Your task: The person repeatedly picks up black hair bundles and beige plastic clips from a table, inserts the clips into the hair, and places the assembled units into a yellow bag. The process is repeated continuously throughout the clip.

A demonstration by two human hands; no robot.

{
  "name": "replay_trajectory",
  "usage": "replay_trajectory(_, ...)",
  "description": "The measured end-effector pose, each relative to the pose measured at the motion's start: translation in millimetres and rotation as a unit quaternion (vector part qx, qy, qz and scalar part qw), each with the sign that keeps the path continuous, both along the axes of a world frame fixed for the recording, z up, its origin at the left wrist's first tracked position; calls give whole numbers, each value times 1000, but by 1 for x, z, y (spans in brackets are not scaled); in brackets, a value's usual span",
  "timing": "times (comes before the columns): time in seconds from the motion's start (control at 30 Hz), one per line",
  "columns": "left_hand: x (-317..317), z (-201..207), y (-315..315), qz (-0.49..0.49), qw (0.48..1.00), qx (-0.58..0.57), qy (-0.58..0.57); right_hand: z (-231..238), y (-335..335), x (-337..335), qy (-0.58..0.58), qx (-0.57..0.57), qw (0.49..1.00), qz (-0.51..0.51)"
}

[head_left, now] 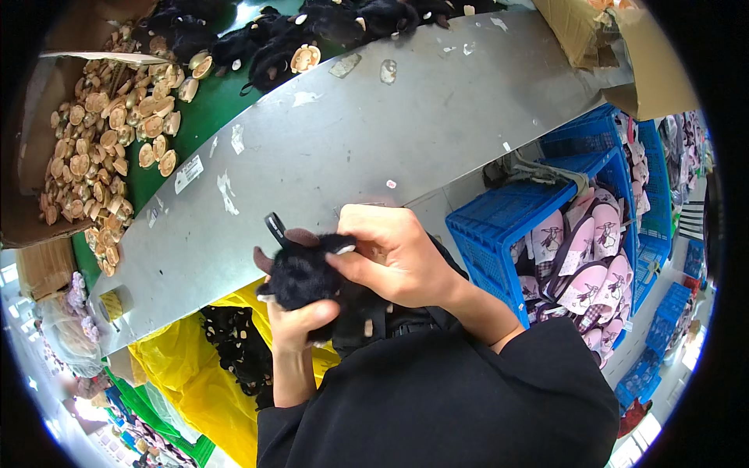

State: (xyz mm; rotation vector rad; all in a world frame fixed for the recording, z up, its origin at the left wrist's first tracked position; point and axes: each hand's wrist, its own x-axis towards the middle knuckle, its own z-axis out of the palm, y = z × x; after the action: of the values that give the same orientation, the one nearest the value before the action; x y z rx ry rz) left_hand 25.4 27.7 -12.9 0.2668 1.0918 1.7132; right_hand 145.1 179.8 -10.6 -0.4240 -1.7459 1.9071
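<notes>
A small black plush animal point(296, 277) with brownish-grey horn-like pieces and a black loop strap is held in front of my body, just over the near edge of the metal table. My left hand point(300, 320) grips it from below, thumb lying across its lower front. From the right, my right hand point(398, 253) pinches the plush's side, near a small pale-edged tip like an ear. Its fingertips are closed on the black fabric. The underside of the plush is hidden by my hands.
Beyond the metal table edge point(312, 132) runs a green belt point(207, 121) with black plush pieces point(335, 23). Tan, shell-shaped parts point(94, 156) fill a cardboard box at left. A yellow bag point(172, 374) holds black pieces below. Blue crates point(499, 226) with pink slippers point(585, 285) stand right.
</notes>
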Motion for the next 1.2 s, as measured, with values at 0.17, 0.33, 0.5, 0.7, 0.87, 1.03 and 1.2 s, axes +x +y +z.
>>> replay_trajectory(0.17,7,22,13,36,989,-112,93,-8,-2,-4,2,49,998,-25)
replay_trajectory(0.33,18,27,29,146,974,-105,136,-7,3,9,16,-150,988,-20)
replay_trajectory(0.5,15,28,38,200,958,-128,159,-3,-4,16,36,-135,986,-85)
replay_trajectory(0.7,16,29,38,223,961,-96,132,3,-8,16,46,-194,979,-36)
replay_trajectory(0.87,16,29,36,209,962,-94,146,12,-13,13,36,-151,988,-26)
replay_trajectory(1.03,17,31,30,179,964,-93,171,11,-29,0,47,-142,986,-74)
replay_trajectory(1.2,22,37,31,206,964,-84,145,10,-26,-2,41,-52,993,-97)
